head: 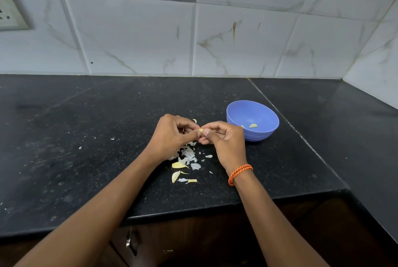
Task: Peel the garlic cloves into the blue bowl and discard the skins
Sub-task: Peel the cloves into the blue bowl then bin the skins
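Observation:
My left hand (pixel 172 133) and my right hand (pixel 221 137) meet above the black counter, and both pinch one small garlic clove (pixel 200 130) between their fingertips. Only the pale yellow tip of the clove shows. The blue bowl (pixel 261 116) stands just right of my right hand and holds two peeled cloves (pixel 253 125). Below my hands lies a heap of white garlic skins (pixel 187 154) mixed with yellowish pieces (pixel 178 165).
The black stone counter (pixel 86 148) runs back to a tiled wall and turns a corner at the right. Its front edge is close below my forearms, with a cabinet handle (pixel 129 241) underneath. Small skin flecks (pixel 112 138) lie scattered to the left.

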{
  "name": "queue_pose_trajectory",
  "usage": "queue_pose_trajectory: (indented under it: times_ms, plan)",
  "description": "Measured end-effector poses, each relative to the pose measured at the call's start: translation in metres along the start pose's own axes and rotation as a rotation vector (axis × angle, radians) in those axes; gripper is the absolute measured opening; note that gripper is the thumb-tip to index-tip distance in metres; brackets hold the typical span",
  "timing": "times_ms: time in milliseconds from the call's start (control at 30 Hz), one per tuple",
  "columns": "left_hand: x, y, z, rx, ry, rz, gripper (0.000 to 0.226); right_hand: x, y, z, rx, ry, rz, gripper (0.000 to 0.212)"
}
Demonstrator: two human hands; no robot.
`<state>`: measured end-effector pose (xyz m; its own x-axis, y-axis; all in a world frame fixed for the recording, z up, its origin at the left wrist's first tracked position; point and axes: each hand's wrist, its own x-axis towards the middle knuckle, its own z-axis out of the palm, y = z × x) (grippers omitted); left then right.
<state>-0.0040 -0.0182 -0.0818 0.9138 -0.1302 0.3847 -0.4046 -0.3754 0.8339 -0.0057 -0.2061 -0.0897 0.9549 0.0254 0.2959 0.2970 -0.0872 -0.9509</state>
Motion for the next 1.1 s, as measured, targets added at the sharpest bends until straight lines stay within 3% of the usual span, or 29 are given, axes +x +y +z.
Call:
queue_pose_trajectory:
  times_ms: [267,567,833,1100]
  plan:
    - [-0.0012,0.0006,0.0008,0.009,-0.021,0.007,0.005,0.0012,0.0000,-0.0027,0.091,-0.039,0.067,0.009]
    - [0.0038,-0.0051,-0.0045,0.038,0.038,0.000,0.007,-0.0041,-0.0026,0.0028,0.120,0.018,-0.005,0.010]
    - [0.0020,-0.0073,-0.0023,0.215,0.069,-0.016,0.006,-0.0038,-0.0007,0.0067,-0.133,0.048,-0.096,0.009]
    - [0.0009,-0.0043,-0.0034,0.262,0.056,0.004,0.005,-0.0049,-0.0014,0.0058,-0.180,0.038,-0.119,0.016]
